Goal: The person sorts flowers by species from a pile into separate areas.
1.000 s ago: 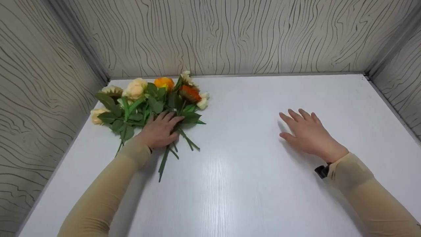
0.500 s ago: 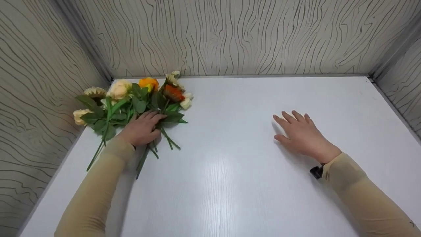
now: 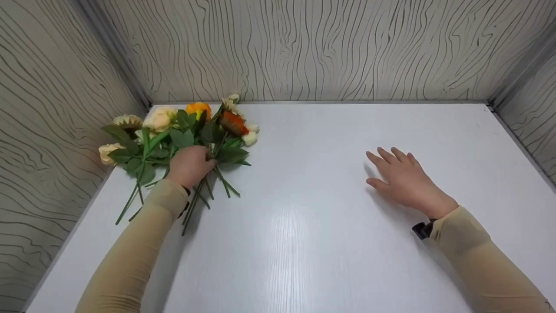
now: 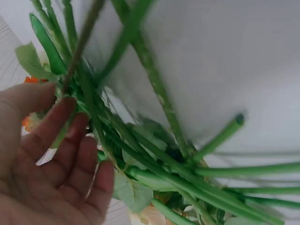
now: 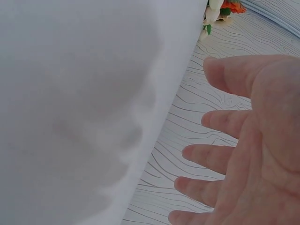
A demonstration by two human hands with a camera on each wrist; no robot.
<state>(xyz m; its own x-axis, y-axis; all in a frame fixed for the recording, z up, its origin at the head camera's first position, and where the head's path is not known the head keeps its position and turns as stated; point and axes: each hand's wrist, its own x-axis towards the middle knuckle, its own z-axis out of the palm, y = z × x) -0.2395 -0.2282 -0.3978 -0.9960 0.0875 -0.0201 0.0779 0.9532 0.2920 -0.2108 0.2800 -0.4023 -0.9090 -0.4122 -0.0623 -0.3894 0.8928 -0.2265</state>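
A bunch of flowers with cream, yellow-orange and orange-red heads lies at the back left, in the head view. Over its stems is my left hand, fingers curled down among the leaves. In the left wrist view, the thumb and index finger of the left hand pinch a thin brownish stem; green stems cross beside them. My right hand hovers low over the table at the right, fingers spread, holding nothing. Its palm and shadow show in the right wrist view.
The white table runs up to a wood-grain patterned back wall. A similar panel stands close beside the flowers on the left. Loose stem ends point toward the front.
The flowers and my left hand slid left, then the left hand went from lying spread on the stems to curling and pinching one. My right hand stays about where it was.
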